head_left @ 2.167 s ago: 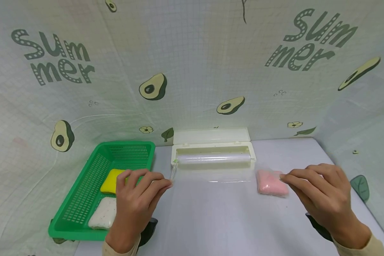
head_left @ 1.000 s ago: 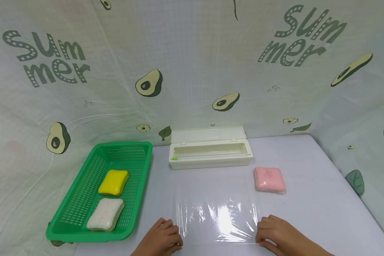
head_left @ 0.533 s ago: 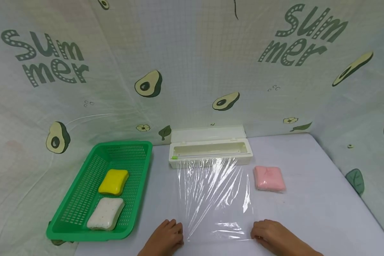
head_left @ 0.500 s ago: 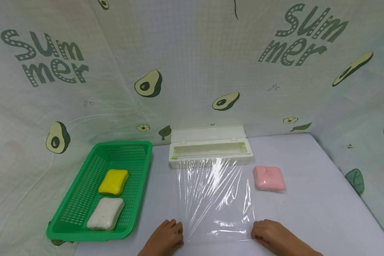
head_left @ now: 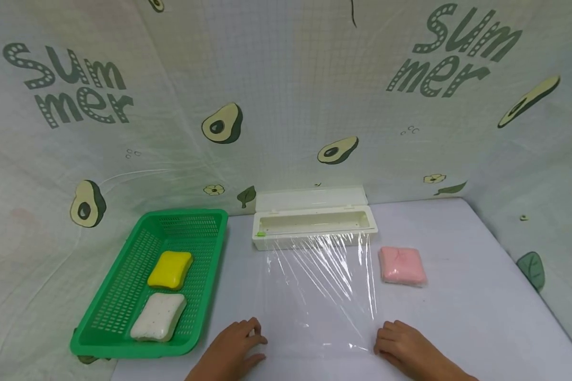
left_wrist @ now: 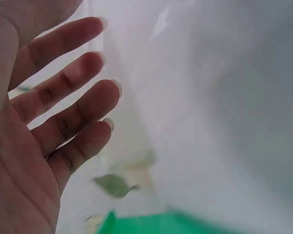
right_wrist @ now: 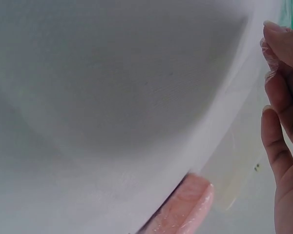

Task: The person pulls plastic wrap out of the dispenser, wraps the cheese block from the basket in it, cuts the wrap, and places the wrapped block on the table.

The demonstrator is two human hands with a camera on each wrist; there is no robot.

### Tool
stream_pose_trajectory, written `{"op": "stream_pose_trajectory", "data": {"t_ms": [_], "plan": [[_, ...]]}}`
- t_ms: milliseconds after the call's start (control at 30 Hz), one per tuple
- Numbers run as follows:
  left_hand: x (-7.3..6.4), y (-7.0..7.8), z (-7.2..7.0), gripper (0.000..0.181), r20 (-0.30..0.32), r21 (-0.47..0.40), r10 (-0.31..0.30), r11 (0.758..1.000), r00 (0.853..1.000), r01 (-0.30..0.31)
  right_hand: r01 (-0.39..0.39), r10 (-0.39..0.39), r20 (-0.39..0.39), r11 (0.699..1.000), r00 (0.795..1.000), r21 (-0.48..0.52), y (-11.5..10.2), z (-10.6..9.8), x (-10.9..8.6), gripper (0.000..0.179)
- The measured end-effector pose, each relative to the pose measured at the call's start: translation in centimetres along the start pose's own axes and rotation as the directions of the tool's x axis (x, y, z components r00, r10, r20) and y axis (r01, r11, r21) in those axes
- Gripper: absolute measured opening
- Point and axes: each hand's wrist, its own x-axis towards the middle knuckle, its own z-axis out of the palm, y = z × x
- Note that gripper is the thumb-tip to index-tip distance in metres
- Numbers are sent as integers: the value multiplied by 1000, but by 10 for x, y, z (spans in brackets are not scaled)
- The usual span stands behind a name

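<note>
Cling film [head_left: 321, 296], out on the white table [head_left: 462, 296], ran as a shining, creased sheet from the front of the dispenser box [head_left: 262, 244] towards the person! At its near right corner, the right hand [head_left: 402, 345] had the plastic pinched between thumb and fingertips, bunched small, presumably to stop that side sliding back. And the left hand [head_left: 233, 348]? Fingers loosely extended, thumb apart, gripping nothing, just beside the opposite edge; whether a fingertip brushed the film, nobody could tell. Up went the lid [head_left: 312, 199] at the back, likely so the sheet could pass freely, with a little green tab [head_left: 261, 234], perhaps a cutter, parked at the left end. Just right of the film lay a plastic-wrapped pink bar [head_left: 402, 265], seemingly soap, close by but off the sheet. Yellow bar [head_left: 170, 270] farther, white bar [head_left: 158, 316] nearer: both sat inside the green basket [head_left: 133, 352], apparently corralled away from the film.
</note>
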Motion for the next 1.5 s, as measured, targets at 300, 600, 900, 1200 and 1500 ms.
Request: {"op": "stream_pose_trajectory", "data": {"t_ms": [300,600,900,1200,1500], "plan": [[-15,-50,-74,20,-320,126,-17,990,947,60,20,-20,-13,1000,1000,1,0,1,1,8],[-39,-130,-101,35,-152,2,-272,961,950,275,30,-31,-24,999,999,-11,1,6,0,10],[-55,-174,-96,47,176,-36,-457,882,872,470,7,-7,-1,1000,1000,-4,0,7,0,9],[-55,-182,-98,54,201,3,-478,873,855,488,22,-22,-10,1000,1000,-1,1,7,1,8],[-54,-183,-94,45,137,94,-422,906,896,413,44,-44,9,999,999,-22,0,4,2,11]]}}
